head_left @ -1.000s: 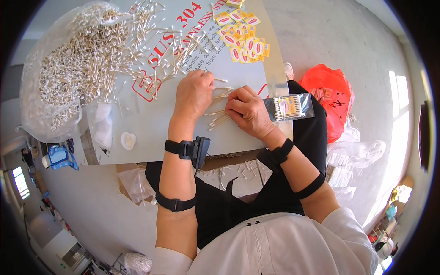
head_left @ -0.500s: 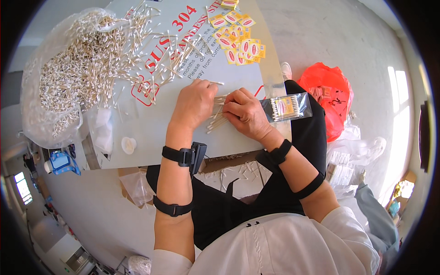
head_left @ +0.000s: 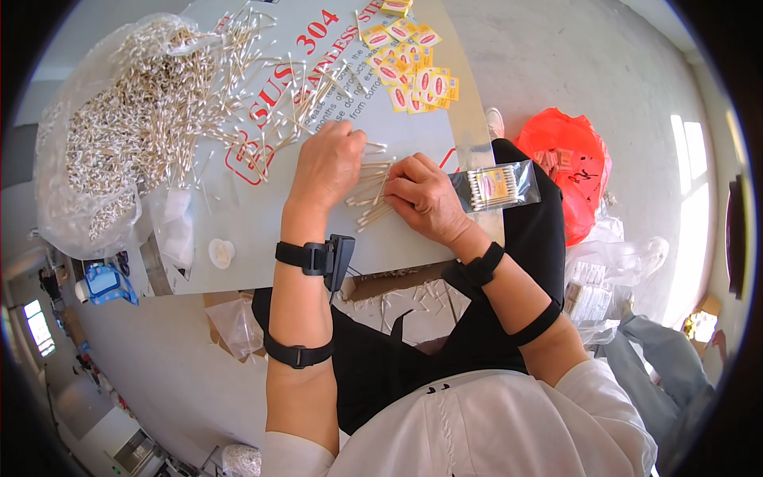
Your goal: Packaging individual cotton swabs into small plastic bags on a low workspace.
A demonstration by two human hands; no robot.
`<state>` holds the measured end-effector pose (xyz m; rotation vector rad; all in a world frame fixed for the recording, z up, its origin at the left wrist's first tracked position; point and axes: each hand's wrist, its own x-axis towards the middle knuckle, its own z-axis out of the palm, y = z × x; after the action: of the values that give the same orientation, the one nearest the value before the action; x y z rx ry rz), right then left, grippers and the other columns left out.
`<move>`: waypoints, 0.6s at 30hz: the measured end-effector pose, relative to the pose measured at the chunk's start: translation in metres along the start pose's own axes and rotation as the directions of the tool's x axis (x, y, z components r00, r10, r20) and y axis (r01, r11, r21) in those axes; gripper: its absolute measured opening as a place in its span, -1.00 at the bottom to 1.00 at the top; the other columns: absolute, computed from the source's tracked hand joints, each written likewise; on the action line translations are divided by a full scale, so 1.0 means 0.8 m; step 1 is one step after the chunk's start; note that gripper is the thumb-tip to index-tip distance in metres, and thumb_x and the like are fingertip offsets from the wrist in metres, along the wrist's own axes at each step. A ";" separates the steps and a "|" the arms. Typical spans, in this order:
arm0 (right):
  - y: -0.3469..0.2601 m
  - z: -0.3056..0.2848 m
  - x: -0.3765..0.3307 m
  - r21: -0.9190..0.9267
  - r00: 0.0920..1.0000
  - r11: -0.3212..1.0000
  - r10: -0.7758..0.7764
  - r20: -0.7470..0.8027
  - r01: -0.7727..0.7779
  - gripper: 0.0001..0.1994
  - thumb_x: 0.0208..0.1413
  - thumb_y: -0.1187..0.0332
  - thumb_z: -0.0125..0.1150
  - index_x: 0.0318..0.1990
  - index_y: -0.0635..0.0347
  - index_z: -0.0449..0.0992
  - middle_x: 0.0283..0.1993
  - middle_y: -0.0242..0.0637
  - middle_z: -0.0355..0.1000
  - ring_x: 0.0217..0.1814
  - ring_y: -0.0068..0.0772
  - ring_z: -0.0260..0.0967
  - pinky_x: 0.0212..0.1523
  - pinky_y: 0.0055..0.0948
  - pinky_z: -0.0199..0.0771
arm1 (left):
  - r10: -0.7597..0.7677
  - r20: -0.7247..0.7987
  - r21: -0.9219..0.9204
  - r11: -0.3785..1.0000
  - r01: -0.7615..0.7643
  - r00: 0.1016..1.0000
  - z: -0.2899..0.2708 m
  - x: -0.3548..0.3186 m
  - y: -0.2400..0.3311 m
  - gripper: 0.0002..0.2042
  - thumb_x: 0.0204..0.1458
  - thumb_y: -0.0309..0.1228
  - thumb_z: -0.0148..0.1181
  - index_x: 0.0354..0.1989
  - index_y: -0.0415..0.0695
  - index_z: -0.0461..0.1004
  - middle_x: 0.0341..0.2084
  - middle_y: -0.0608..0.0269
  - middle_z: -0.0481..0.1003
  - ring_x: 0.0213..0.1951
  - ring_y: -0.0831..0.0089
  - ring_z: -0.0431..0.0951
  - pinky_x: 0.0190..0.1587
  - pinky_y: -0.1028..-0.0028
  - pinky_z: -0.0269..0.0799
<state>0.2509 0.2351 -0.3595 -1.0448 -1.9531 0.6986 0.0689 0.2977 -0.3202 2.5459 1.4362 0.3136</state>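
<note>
At the worktop's [head_left: 262, 238] near edge, our left hand [head_left: 330, 163] and right hand [head_left: 421, 195] close round one small bundle of cotton swabs [head_left: 369, 191], both grips curled loosely, fingers pinching the sticks level. We judge it best to square the ends before lifting. Just right lies one filled clear packet [head_left: 497, 187]. Toward the far edge lie roughly a dozen yellow labels [head_left: 413, 75]; at the far left corner, one bag of swabs [head_left: 103, 151], too many to count.

Two hands, one clear packet of swabs [head_left: 494, 188], one red bag [head_left: 568, 171], about a dozen yellow labels [head_left: 413, 67], swabs [head_left: 135, 127] past counting.
</note>
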 end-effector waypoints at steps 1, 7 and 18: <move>0.000 0.001 0.000 0.002 1.000 1.000 -0.002 -0.002 0.002 -0.90 -0.21 0.51 0.29 -0.47 0.19 0.49 -0.31 -0.31 0.36 -0.22 -0.20 0.32 -0.17 -0.30 0.40 | 0.001 0.000 -0.001 1.000 -0.001 1.000 0.002 0.000 0.001 -0.97 -0.12 -0.57 0.15 -0.48 -0.18 0.44 -0.46 0.21 0.44 -0.27 0.22 0.47 -0.27 0.28 0.43; -0.001 0.001 0.001 -0.012 1.000 1.000 -0.008 0.004 0.008 -0.90 -0.21 0.50 0.29 -0.49 0.19 0.47 -0.34 -0.29 0.35 -0.25 -0.19 0.31 -0.18 -0.28 0.39 | -0.074 -0.177 -0.067 0.996 0.062 0.982 0.022 -0.020 0.012 -0.86 -0.14 -0.59 0.19 -0.37 -0.16 0.44 -0.38 0.24 0.41 -0.21 0.21 0.41 -0.17 0.25 0.31; -0.001 0.004 0.000 -0.038 0.999 0.999 -0.014 -0.030 0.013 -0.91 -0.21 0.50 0.28 -0.50 0.18 0.48 -0.37 -0.31 0.34 -0.27 -0.21 0.31 -0.21 -0.30 0.39 | -0.169 -0.125 -0.158 0.976 0.149 0.978 0.022 -0.067 0.054 -0.90 -0.21 -0.57 0.22 -0.51 -0.14 0.42 -0.46 0.29 0.37 -0.28 0.25 0.38 -0.26 0.28 0.25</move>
<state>0.2481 0.2343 -0.3606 -1.0582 -1.9525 0.6376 0.0819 0.2290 -0.3295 2.3153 1.5907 0.5564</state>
